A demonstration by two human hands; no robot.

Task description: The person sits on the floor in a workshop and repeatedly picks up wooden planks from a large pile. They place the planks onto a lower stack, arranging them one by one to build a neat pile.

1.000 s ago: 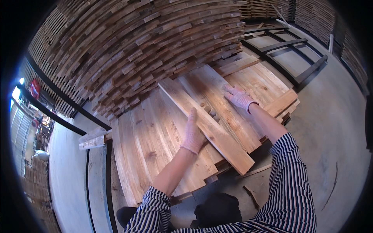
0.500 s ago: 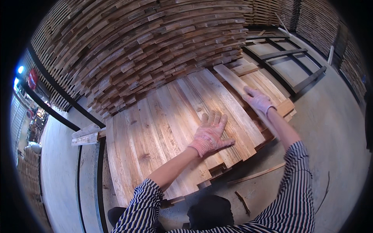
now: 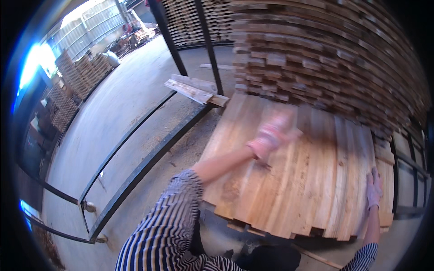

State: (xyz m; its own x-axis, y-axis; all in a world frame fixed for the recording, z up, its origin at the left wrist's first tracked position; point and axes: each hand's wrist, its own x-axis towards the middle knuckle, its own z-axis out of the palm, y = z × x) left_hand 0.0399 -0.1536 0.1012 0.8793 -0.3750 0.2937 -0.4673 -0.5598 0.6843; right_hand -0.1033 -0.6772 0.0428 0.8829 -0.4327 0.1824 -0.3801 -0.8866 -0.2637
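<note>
A layer of long wooden boards lies side by side before me, their near ends uneven. Over its left part hovers or passes my left hand, in a pink and white work glove. Motion smears its fingers, so their shape and any contact with the wood are unclear. At the right edge of the layer my right hand, gloved too, lies along the outermost board with its fingers stretched out. Beyond that edge, lighter boards show a little lower.
A tall stack of boards rises behind the layer. On the left stands a black metal frame with small wheels, and short board pieces rest on its corner. Another dark frame is at the right. More stacks stand far left.
My view has swung left. My left hand has shifted from the layer's right part to its left part. The board under my right hand now lies against the layer's right edge.
</note>
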